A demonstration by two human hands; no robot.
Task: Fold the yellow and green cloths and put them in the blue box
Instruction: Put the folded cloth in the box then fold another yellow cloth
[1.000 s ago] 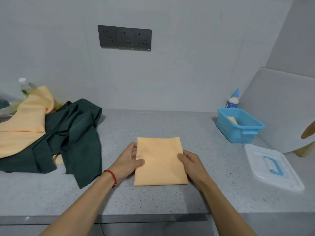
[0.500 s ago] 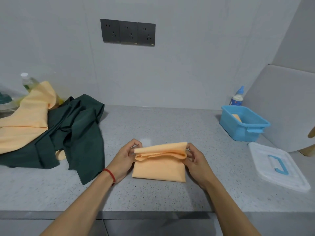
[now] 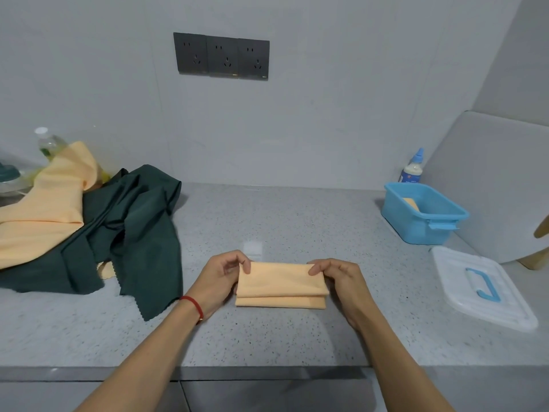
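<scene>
A folded yellow cloth lies on the grey counter in front of me, its top layer doubled toward me. My left hand pinches its left upper corner and my right hand pinches its right upper corner. At the left sits a heap of dark green cloth with another yellow cloth draped over it. The blue box stands open at the back right with a folded yellow piece inside.
A clear lid with a blue handle lies right of my hands, near the box. A small bottle with a blue cap stands behind the box, a plastic bottle at far left. The counter's front edge runs below my forearms.
Both hands lifted the cloth's far edge and brought it toward me, folding the flat rectangle in half into a narrow strip. The view shifted slightly.
</scene>
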